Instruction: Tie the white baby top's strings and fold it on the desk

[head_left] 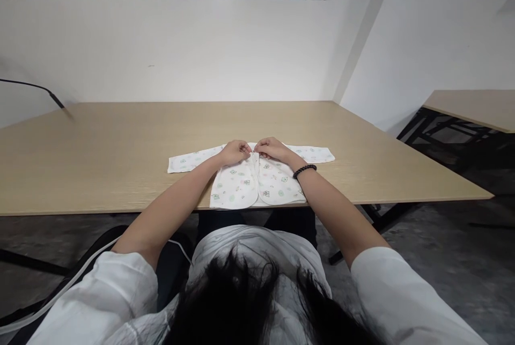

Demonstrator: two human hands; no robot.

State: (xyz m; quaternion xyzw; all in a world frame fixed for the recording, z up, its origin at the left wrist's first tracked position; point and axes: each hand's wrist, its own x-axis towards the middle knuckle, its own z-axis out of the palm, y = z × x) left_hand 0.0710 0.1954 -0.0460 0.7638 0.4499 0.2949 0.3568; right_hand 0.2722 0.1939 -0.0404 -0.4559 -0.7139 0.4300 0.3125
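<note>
A small white baby jacket with a print of little animals and green and pink spots lies spread on the table, front side up. Its sleeves stretch out to the left and right, and the two rounded front panels meet at the middle. My left hand is closed, with thumb and fingertips pinching the left front edge near the neckline. Close beside it, my right hand pinches the right front edge at the same height. The fingertips nearly touch, and whatever small fastening lies between them is too small to make out.
The jacket's hem lies by the front edge of the wooden table. A white wall with a window above closes off the back. At the left a thin black cable-like stem reaches over the tabletop. Another table stands at the right.
</note>
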